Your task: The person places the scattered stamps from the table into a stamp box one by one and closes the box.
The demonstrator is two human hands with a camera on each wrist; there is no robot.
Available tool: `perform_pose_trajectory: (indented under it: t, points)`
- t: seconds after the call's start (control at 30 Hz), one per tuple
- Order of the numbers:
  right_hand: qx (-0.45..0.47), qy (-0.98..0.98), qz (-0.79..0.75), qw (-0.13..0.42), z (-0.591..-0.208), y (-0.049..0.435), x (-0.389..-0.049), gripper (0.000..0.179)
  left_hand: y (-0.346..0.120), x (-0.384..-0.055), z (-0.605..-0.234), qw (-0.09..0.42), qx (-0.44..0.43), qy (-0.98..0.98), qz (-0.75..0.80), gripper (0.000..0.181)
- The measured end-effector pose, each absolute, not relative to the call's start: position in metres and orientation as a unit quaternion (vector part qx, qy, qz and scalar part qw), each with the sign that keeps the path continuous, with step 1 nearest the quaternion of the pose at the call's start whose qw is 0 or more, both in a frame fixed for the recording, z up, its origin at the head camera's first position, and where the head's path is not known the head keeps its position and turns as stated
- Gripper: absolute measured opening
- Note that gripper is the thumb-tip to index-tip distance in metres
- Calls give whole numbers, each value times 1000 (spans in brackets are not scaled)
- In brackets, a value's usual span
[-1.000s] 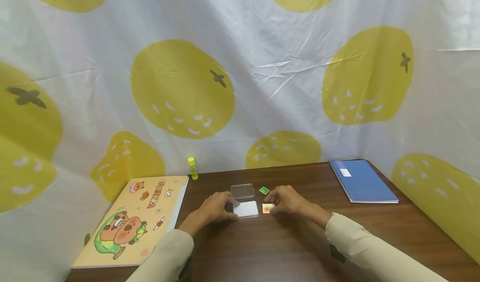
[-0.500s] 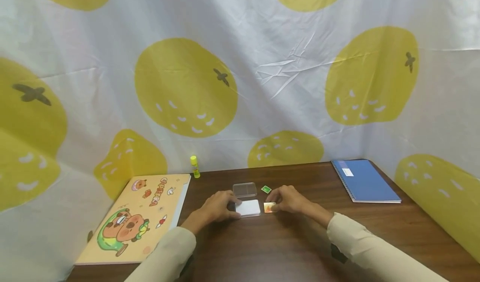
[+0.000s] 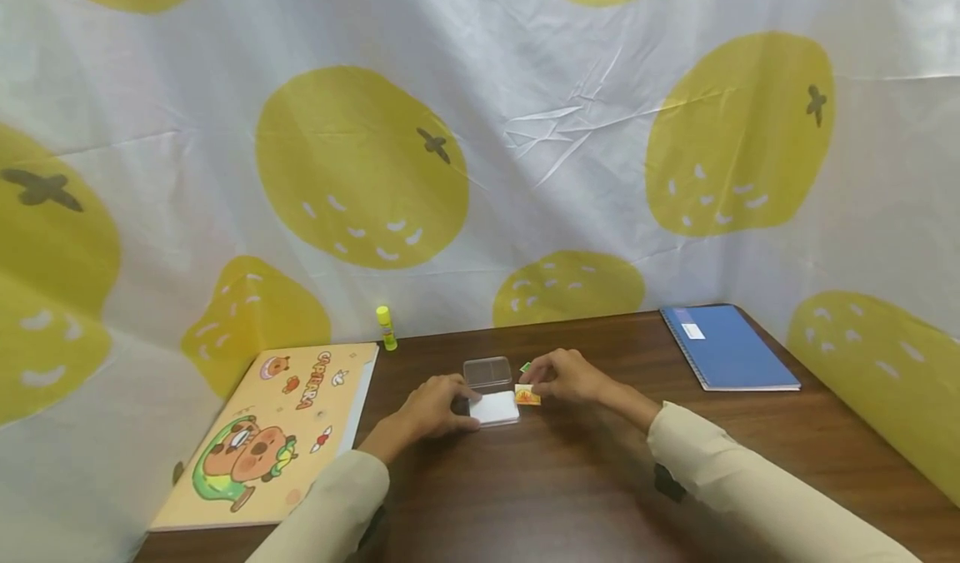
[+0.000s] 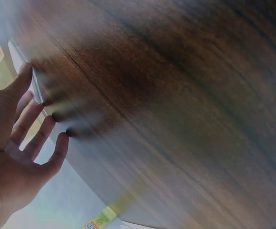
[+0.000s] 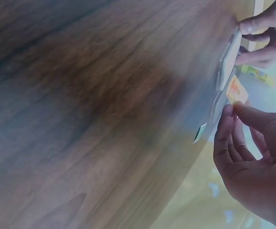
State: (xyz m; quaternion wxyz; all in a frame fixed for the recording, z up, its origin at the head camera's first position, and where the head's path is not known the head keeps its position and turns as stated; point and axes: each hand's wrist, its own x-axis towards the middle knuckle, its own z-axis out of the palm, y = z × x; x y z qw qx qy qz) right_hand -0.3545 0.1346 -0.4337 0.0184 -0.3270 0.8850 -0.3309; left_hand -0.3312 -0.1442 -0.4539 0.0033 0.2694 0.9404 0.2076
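Note:
My right hand pinches a small orange-and-cream picture card between thumb and fingertips. In the right wrist view the card is tilted up off the table, close to the right end of a white-topped flat case. That case lies on the table, and my left hand holds its left end, thumb on the near side and fingers on the far side. Just behind it sits a clear plastic lid or tray. A small green card lies behind my right fingers, partly hidden by them.
A capybara-print folder or pad lies at the left. Behind it a yellow glue stick stands upright near the back edge. A blue spiral notebook rests at the right. Lemon-print curtain hangs around the brown table.
My right hand has lifted the picture card and carried it left, to the right edge of the white-topped case. It now covers part of the green card. My left hand keeps its hold.

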Motion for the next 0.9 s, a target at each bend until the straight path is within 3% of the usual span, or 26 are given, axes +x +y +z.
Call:
perform_pose_trajectory:
  t: [0.4,0.9]
  points:
    - [-372,873,-314,5,-443,107,-353,13,-148,-333,-454,-2,273,939,208,42]
    - [-346,877,-334,11,-443,103,-364,13,-145,-337,-455,3,271,941,201,43]
